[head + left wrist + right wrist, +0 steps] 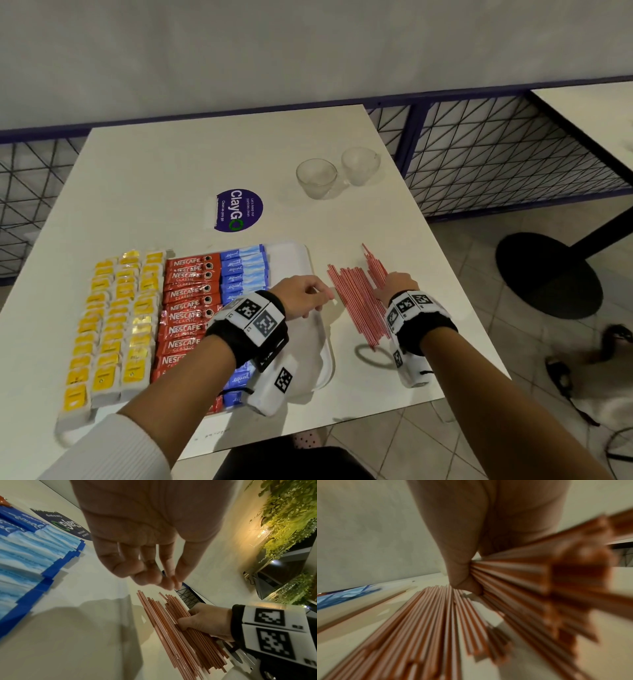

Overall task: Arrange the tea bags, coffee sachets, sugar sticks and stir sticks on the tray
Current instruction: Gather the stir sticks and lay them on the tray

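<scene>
A white tray (pixel 294 255) holds rows of yellow tea bags (pixel 113 315), red coffee sachets (pixel 188 308) and blue sugar sticks (pixel 243 270), with a bare strip along its right side. Red-and-white stir sticks (pixel 356 301) lie fanned on the table just right of the tray. My right hand (pixel 397 284) grips a bunch of these stir sticks (pixel 513 574) at the pile's right side, thumb pressed into them. My left hand (pixel 305 294) hovers over the tray's bare strip, beside the pile's left edge. Its fingers (pixel 154 574) hang loosely together and hold nothing.
Two glass cups (pixel 317 178) (pixel 359 164) stand at the back right of the table. A round purple sticker (pixel 239 210) lies behind the tray. A thin dark ring (pixel 373 353) lies near the front edge, below the sticks. The table's right edge runs close to the pile.
</scene>
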{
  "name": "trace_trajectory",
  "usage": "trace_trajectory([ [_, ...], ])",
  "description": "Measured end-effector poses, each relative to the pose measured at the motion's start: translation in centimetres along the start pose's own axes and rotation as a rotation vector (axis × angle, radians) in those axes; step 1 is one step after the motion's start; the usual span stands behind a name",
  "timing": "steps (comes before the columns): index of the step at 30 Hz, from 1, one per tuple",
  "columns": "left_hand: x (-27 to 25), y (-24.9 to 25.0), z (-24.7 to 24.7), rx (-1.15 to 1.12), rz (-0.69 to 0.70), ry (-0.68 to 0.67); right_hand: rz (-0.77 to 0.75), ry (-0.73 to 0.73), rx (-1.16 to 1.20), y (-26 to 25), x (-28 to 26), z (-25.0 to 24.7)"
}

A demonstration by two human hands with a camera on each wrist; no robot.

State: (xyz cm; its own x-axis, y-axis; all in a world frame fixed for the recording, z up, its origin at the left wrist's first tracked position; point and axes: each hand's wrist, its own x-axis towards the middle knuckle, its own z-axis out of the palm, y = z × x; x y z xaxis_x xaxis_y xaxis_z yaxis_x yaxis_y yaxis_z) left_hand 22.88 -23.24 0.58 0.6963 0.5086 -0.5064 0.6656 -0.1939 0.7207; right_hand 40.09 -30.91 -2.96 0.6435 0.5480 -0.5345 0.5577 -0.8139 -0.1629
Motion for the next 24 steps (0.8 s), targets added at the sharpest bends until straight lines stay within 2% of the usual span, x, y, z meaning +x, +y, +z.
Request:
trace_trajectory([
  [4,0.5,0.4,0.1,0.010,-0.009,-0.008,-0.004,-0.019,0.036,0.3,0.1,0.1],
  [10,1.5,1.6,1.0,-0.052,-0.025,-0.068,-0.054,0.018,0.238,0.8,-1.8,-0.6],
  [15,3.1,3.1,3.0,-0.185,-0.005,-0.166,-0.207,0.117,0.443,1.3,-4.6,-0.4],
  [19,6.9,2.3,5.1,-0.433,-0.015,-0.064,-0.308,0.089,0.564,1.1,-6.4,0.2],
  [21,5.6,4.2,4.8,-0.460,0.054,-0.039,-0.320,0.122,0.593,1.2,-6.8,0.5],
  [24,3.3,6.5,4.9,-0.243,0.189,-0.141,-0.336,0.113,0.678,2.5,-7.0,0.7],
])
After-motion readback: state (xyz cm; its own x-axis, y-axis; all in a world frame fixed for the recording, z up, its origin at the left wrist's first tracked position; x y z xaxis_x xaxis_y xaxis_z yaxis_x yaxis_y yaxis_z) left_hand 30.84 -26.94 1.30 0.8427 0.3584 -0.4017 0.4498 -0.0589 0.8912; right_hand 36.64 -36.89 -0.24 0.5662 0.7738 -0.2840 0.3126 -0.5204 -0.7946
